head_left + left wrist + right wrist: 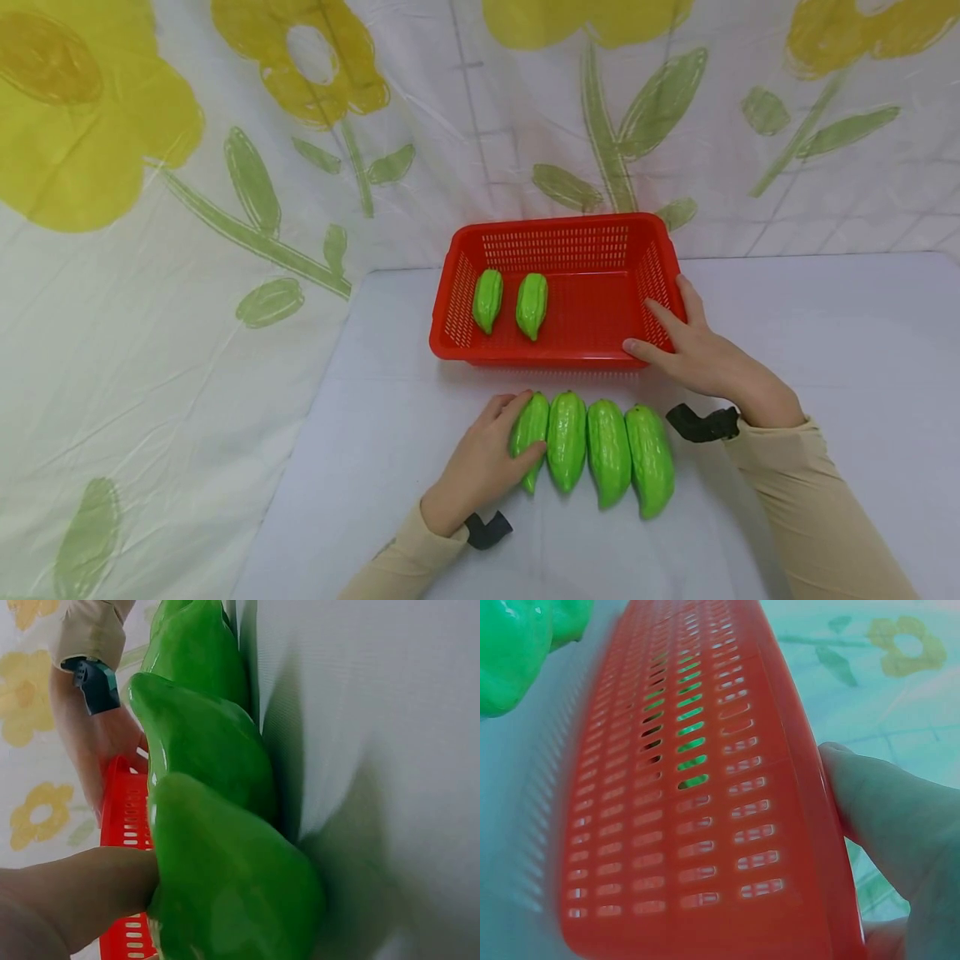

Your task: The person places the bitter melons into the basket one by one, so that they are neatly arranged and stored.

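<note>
The leftmost green gourd, in front of the red basket, is pinched by the left hand; three gourds lie alongside, two gourds inside the basket. The right hand spreads over its right end. Grasping seems the current step; next probably calls for lifting over the rim.

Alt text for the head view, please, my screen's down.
Left hand grips the leftmost of four green fruits lined up on a white table; the right hand rests on the right end of a red basket holding two more.
</note>
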`<act>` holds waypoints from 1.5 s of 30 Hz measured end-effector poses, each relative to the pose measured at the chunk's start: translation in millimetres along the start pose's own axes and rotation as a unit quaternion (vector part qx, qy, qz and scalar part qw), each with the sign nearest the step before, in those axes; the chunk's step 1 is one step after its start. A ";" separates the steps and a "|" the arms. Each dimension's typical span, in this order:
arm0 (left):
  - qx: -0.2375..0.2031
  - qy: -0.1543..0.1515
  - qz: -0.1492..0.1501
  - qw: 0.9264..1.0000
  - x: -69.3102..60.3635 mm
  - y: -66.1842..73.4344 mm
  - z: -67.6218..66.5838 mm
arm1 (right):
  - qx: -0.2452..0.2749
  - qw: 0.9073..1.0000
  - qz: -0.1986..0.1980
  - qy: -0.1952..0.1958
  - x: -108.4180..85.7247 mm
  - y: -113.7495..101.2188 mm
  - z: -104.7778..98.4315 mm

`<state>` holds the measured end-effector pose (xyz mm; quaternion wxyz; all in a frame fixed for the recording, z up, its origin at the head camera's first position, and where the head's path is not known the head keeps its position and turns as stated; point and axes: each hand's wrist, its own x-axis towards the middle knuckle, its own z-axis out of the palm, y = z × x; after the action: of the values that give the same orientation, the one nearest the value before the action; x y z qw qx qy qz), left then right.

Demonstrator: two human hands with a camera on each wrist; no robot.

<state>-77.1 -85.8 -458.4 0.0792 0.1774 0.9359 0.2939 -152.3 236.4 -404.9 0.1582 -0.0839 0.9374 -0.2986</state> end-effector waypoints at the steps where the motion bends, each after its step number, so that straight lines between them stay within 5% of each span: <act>1: -0.003 -0.001 -0.001 1.000 0.0 0.2 0.1 | 0.000 1.000 0.000 0.000 0.1 0.0 0.1; 26: 0.003 0.017 0.007 1.000 -0.8 1.4 -10.3 | -0.006 1.000 0.000 0.000 -0.2 -0.5 -0.8; 45: -0.018 0.015 0.010 1.000 -14.1 26.7 -39.1 | -0.006 1.000 -0.001 -0.002 -0.8 -0.5 -1.8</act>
<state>-66.2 -91.2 -410.5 0.0650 0.1808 0.9296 0.3144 -152.1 237.2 -403.0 0.1595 -0.0860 0.9389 -0.2927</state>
